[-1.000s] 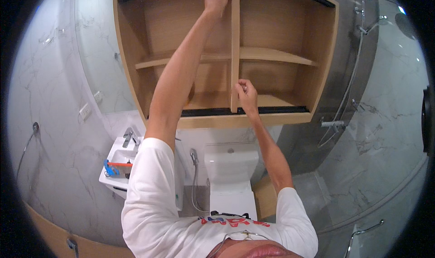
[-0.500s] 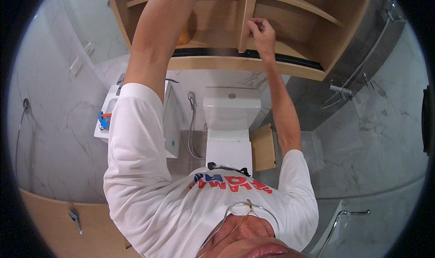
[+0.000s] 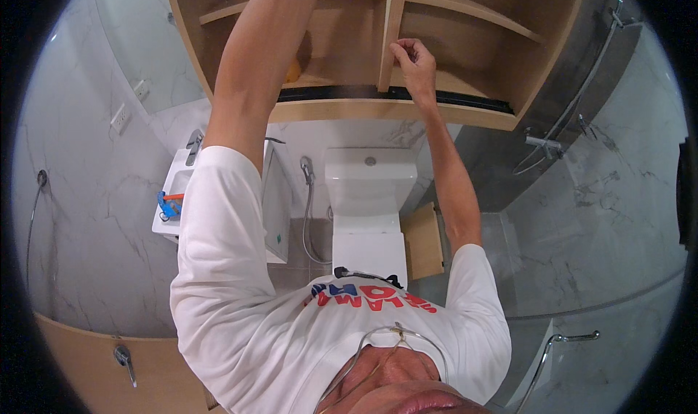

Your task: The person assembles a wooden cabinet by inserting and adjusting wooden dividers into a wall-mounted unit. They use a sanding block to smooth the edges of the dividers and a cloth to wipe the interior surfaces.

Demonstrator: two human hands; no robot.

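The upright divider [image 3: 392, 28] stands in the middle of the cabinet [image 3: 378, 110], its lower end at the black track [image 3: 451, 99] along the cabinet's bottom front. The right hand [image 3: 416, 63] is at the divider's lower part, inside the cabinet's right half, thumb and fingers curled close together. Its fingertips meet or nearly meet the wood; I cannot tell whether that grip pinches it. The left arm [image 3: 254, 57] crosses the cabinet's left half, but its hand is out of view, so I cannot tell its grip.

The divider looks like a stiff, narrow board, probably light and not slippery; its front edge, near each end, seems the best hold. Below the cabinet is a toilet [image 3: 369, 166]; below its left end, a sink [image 3: 175, 168].
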